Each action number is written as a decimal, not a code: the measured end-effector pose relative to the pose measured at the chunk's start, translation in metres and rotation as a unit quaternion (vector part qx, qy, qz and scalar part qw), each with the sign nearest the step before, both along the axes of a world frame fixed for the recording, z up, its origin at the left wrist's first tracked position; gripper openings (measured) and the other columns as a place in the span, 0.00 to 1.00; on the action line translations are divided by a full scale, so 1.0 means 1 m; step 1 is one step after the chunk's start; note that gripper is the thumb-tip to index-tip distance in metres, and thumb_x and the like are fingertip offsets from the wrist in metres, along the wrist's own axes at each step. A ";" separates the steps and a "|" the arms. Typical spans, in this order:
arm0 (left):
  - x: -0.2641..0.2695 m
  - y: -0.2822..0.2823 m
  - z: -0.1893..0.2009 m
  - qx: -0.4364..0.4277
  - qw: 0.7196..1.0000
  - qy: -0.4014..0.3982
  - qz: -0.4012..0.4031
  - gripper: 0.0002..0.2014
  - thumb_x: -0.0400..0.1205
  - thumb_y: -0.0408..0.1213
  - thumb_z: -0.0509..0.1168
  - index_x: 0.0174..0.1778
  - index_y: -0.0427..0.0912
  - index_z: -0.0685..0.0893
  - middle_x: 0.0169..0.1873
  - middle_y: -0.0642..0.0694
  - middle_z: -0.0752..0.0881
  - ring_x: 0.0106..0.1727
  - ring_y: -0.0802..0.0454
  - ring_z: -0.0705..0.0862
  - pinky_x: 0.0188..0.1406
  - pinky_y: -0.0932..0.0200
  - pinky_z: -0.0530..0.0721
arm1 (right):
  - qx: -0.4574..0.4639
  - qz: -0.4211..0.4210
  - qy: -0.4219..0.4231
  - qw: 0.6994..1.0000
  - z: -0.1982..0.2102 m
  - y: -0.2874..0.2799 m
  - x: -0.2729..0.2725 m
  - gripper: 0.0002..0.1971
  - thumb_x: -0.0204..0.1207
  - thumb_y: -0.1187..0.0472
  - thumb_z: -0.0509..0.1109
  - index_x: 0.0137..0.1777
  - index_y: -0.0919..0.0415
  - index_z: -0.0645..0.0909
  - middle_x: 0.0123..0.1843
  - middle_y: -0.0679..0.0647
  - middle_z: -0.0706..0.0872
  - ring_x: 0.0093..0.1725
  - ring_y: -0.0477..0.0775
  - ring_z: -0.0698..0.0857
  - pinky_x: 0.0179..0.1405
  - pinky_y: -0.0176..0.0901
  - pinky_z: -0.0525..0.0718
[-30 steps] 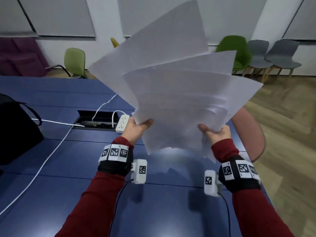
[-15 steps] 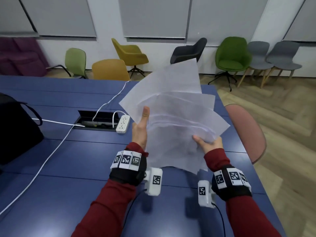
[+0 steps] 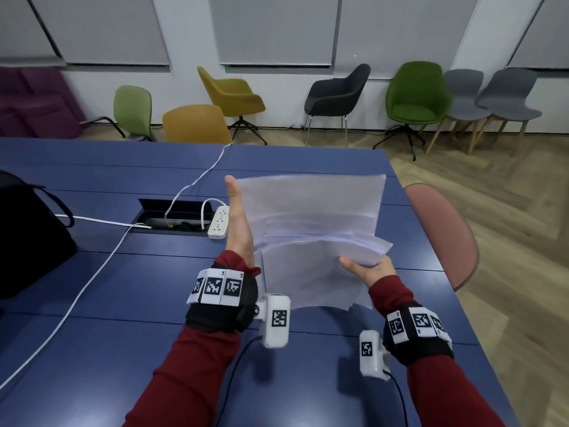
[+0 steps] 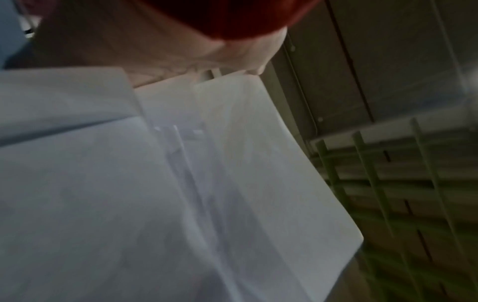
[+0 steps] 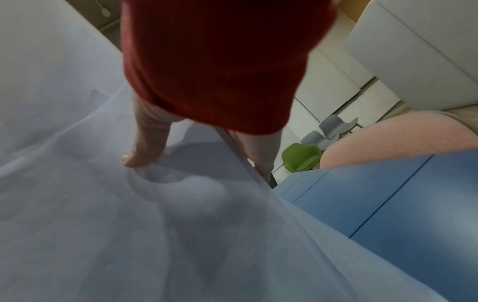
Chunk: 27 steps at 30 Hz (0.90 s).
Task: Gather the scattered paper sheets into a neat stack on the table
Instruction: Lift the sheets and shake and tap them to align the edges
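Where chairs [image 3: 417,100] line the wall, blue table [image 3: 92,349].

The fanned paper sheets [image 3: 311,223] are coming lower toward the worktop [image 3: 123,303] and squaring up, as the left hand [image 3: 238,223] is flattening against their left edge.

Left hand [image 3: 238,223] flat and upright, fingers straight toward 12 o'clock, palm facing 3 o'clock against the left edge of the sheets [image 3: 314,229]. Right hand [image 3: 368,269] at 4 o'clock of the left, thumb on top, fingers underneath, pinching the sheets. Both forearms angled inward, red sleeves
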<state>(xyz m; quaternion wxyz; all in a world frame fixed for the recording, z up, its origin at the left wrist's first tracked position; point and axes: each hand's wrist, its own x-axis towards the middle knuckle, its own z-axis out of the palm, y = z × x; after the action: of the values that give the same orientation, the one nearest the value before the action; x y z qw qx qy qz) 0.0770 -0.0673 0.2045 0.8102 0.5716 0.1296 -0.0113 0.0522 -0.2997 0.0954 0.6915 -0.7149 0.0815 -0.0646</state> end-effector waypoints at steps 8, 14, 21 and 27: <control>0.005 -0.019 -0.031 0.158 0.987 0.029 0.014 0.16 0.72 0.48 0.73 0.47 0.38 0.87 0.51 0.44 0.89 0.50 0.50 0.86 0.45 0.63 0.81 | -0.005 -0.048 -0.005 0.999 0.002 0.009 0.001 0.10 0.71 0.65 0.75 0.52 0.64 0.86 0.41 0.49 0.88 0.38 0.41 0.87 0.37 0.18 0.82; 0.001 -0.003 -0.031 0.109 0.989 -0.095 -0.010 0.31 0.72 0.63 0.66 0.51 0.35 0.86 0.46 0.43 0.87 0.48 0.52 0.84 0.59 0.50 0.82 | 0.031 -0.133 -0.051 0.989 0.032 0.012 0.001 0.03 0.73 0.66 0.72 0.41 0.59 0.84 0.36 0.48 0.85 0.28 0.29 0.84 0.33 0.22 0.81; -0.014 -0.009 -0.063 0.123 0.990 -0.060 -0.026 0.38 0.64 0.72 0.65 0.53 0.40 0.85 0.55 0.42 0.89 0.56 0.47 0.87 0.67 0.37 0.80 | 0.027 -0.098 -0.030 0.994 0.024 0.025 -0.010 0.02 0.71 0.60 0.75 0.43 0.55 0.85 0.38 0.46 0.86 0.34 0.36 0.85 0.38 0.26 0.82; -0.013 -0.011 -0.069 0.123 0.989 -0.078 0.012 0.21 0.65 0.60 0.73 0.40 0.46 0.86 0.42 0.49 0.88 0.45 0.49 0.86 0.54 0.51 0.84 | 0.041 -0.166 -0.020 0.985 0.033 0.041 0.005 0.39 0.56 0.35 0.77 0.62 0.61 0.81 0.63 0.55 0.86 0.62 0.48 0.85 0.67 0.46 0.82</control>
<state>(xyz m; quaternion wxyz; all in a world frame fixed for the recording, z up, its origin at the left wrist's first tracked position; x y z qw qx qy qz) 0.0641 -0.0787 0.1356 0.7417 0.6642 0.0728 0.0591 0.0575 -0.2592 0.1287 0.7011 -0.6614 0.1875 -0.1892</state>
